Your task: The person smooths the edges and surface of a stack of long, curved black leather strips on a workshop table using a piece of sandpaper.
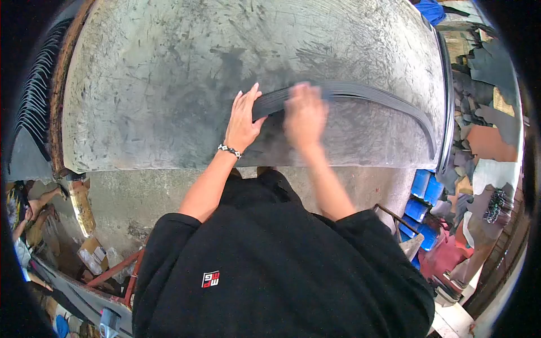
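Observation:
A bundle of long, thin black strips (389,97) lies on the worn grey tabletop (169,67), curving down toward the table's right front corner. At the bundle's left end is my left hand (244,119), its fingers stretched out and its thumb apart, touching the ends of the strips. My right hand (306,115) is over the strips a little farther right. It is smeared by motion, so its fingers and anything in them cannot be made out. A beaded bracelet (229,151) circles my left wrist.
Many dark strips (39,84) hang beyond the table's left edge. To the right lie leather scraps (490,141) and blue bins (420,211). A cardboard box (93,253) and a red metal frame (115,267) stand lower left, near another person's arm (48,197).

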The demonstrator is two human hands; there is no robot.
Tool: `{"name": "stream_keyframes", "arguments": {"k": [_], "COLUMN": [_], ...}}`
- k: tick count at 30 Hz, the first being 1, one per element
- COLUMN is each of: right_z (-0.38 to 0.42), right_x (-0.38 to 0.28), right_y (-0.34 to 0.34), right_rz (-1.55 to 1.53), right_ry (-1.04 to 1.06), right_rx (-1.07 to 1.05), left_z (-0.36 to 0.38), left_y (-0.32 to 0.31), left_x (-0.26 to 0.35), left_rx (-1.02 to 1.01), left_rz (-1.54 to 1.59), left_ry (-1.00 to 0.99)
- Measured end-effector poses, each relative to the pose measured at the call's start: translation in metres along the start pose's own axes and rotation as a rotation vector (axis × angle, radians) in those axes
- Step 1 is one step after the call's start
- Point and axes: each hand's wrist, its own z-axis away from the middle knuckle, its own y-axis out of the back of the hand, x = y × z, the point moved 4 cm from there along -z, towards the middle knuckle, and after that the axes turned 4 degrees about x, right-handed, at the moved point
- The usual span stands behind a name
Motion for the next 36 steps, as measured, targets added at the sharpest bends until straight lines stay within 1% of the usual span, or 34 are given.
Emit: {"name": "stream_keyframes", "arguments": {"k": [1, 2, 4, 5, 6, 7, 8, 9, 11, 12, 13, 14, 15, 17, 18, 20, 22, 23, 24, 25, 26, 27, 28, 29, 30, 31, 32, 33, 34, 35, 36], "right_z": [0.005, 0.01, 0.008, 0.005, -0.008, -0.016, -0.026, -0.022, -0.02, -0.017, -0.006, 0.009, 0.018, 0.009, 0.009, -0.002, -0.019, -0.013, -0.02, -0.024, -0.014, 0.007, 0.023, 0.029, 0.019, 0.012, -0.002, -0.005, -0.004, -0.025, -0.03], "right_x": [0.003, 0.005, 0.023, 0.07, 0.111, 0.159, 0.2, 0.24, 0.224, 0.174, 0.104, 0.032, -0.015, -0.012, 0.002, 0.101, 0.207, 0.235, 0.209, 0.161, 0.102, 0.045, 0.0, -0.029, -0.028, 0.0, 0.054, 0.151, 0.224, 0.24, 0.225], "right_y": [0.001, 0.002, 0.01, 0.003, 0.011, 0.006, 0.014, 0.001, -0.015, -0.018, -0.018, -0.021, -0.018, 0.006, 0.018, 0.009, 0.009, -0.005, 0.0, 0.005, -0.01, -0.022, -0.014, 0.006, 0.03, 0.025, 0.018, -0.016, -0.024, 0.002, -0.001], "right_rz": [0.007, 0.004, -0.013, 0.114, 0.148, 0.255, 0.198, 0.281, 0.232, 0.195, 0.156, 0.042, -0.073, -0.071, -0.064, 0.135, 0.154, 0.288, 0.249, 0.2, 0.121, 0.002, 0.019, 0.014, -0.019, -0.013, -0.054, 0.006, 0.286, 0.399, 0.272], "right_ry": [0.001, 0.048, 0.124, 0.13, -0.006, -0.149, -0.388, -0.447, -0.522, -0.35, -0.175, -0.054, 0.061, 0.129, 0.159, 0.009, -0.46, -0.54, -0.447, -0.348, -0.188, -0.021, 0.083, 0.212, 0.222, 0.281, 0.227, 0.253, 0.006, -0.401, -0.326], "right_rx": [-0.011, -0.026, -0.011, 0.099, 0.106, 0.101, 0.057, 0.129, 0.094, 0.129, 0.16, 0.062, -0.041, -0.039, -0.035, 0.1, -0.027, 0.118, 0.094, 0.074, 0.134, 0.14, 0.062, 0.007, 0.033, 0.067, 0.056, 0.231, 0.132, -0.169, -0.115], "left_z": [0.006, 0.011, -0.007, -0.01, -0.004, -0.003, -0.003, 0.0, 0.006, 0.006, 0.004, 0.003, 0.006, 0.007, 0.007, 0.004, 0.006, 0.006, 0.006, 0.005, 0.003, -0.007, -0.008, -0.002, -0.001, 0.001, 0.006, 0.007, 0.01, 0.014, 0.014], "left_y": [-0.003, -0.007, 0.0, 0.001, 0.006, 0.011, 0.014, 0.017, 0.019, 0.018, 0.019, 0.02, 0.022, 0.023, 0.021, 0.02, 0.02, 0.021, 0.022, 0.024, 0.027, 0.037, 0.036, 0.038, 0.035, 0.044, 0.023, 0.008, 0.006, 0.004, 0.013], "left_x": [-0.004, -0.007, -0.003, 0.002, 0.004, 0.003, 0.0, -0.001, -0.003, -0.003, -0.004, -0.003, -0.002, -0.004, -0.004, -0.002, -0.001, -0.002, -0.003, 0.001, 0.009, 0.022, 0.017, 0.019, 0.011, 0.02, 0.005, -0.006, -0.011, -0.01, -0.003], "left_rx": [0.007, 0.01, -0.01, -0.018, -0.032, -0.024, -0.01, -0.002, -0.047, -0.065, -0.019, 0.026, 0.064, 0.048, 0.04, 0.061, 0.073, 0.082, 0.097, 0.119, 0.123, 0.114, 0.195, 0.257, 0.218, 0.182, 0.133, 0.133, 0.149, 0.154, 0.163], "left_rz": [-0.021, -0.047, 0.004, 0.038, 0.062, 0.021, -0.014, -0.045, -0.172, -0.23, -0.265, -0.302, -0.338, -0.322, -0.309, -0.292, -0.279, -0.276, -0.271, -0.283, -0.304, -0.235, -0.211, -0.164, -0.154, -0.192, -0.268, -0.292, -0.271, -0.241, -0.217], "left_ry": [-0.011, -0.027, -0.002, 0.023, 0.064, 0.057, 0.046, 0.042, -0.01, -0.035, -0.023, -0.009, 0.005, 0.044, 0.059, 0.059, 0.054, 0.052, 0.048, 0.034, 0.023, -0.007, -0.018, -0.019, -0.018, 0.011, 0.022, 0.035, 0.032, 0.029, 0.035]}}
